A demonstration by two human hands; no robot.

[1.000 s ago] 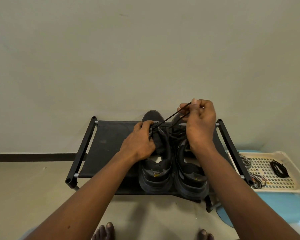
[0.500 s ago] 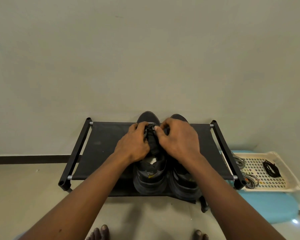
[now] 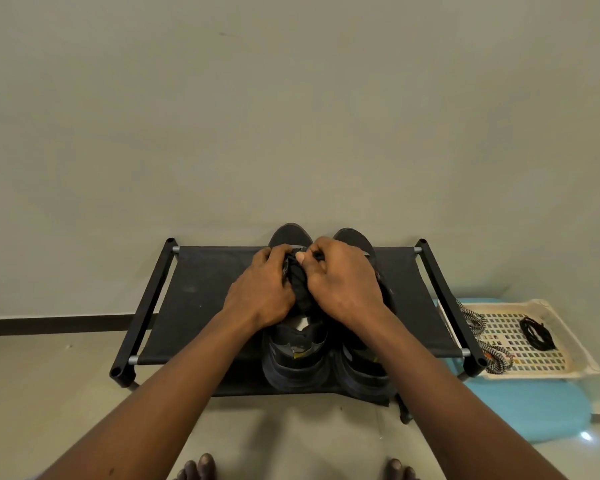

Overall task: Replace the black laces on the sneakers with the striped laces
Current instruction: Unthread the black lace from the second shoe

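Left hand (image 3: 260, 296): curled round the left side of the left sneaker (image 3: 291, 362), gripping its upper beside the tongue.
Right hand (image 3: 343, 285): fingers curled, thumb pressed to fingertips, pinching the dark material at the front of the left sneaker's tongue; cannot tell whether a lace sits in the pinch.
Hands together: close, nearly touching over the tongue.
Left sneaker: on the bench (image 3: 205, 289), heel towards the camera, toe at the wall (image 3: 291, 116); middle hidden under both hands.
Right sneaker (image 3: 364, 375): just beside the left one, touching it, same heading; partly covered by the right wrist.
Bench: black fabric top in a black frame, set against the wall, standing on the floor (image 3: 49, 393).
Tray (image 3: 510, 323): pale, perforated, right of the bench, resting on a blue stool (image 3: 520, 410).
Striped laces (image 3: 473, 322): black-and-white, bunched along the tray's left edge, next to the bench frame.
Black lace (image 3: 536, 334): loose coil in the tray, apart from the striped laces.
Toes (image 3: 198, 469): bare, at the bottom edge.
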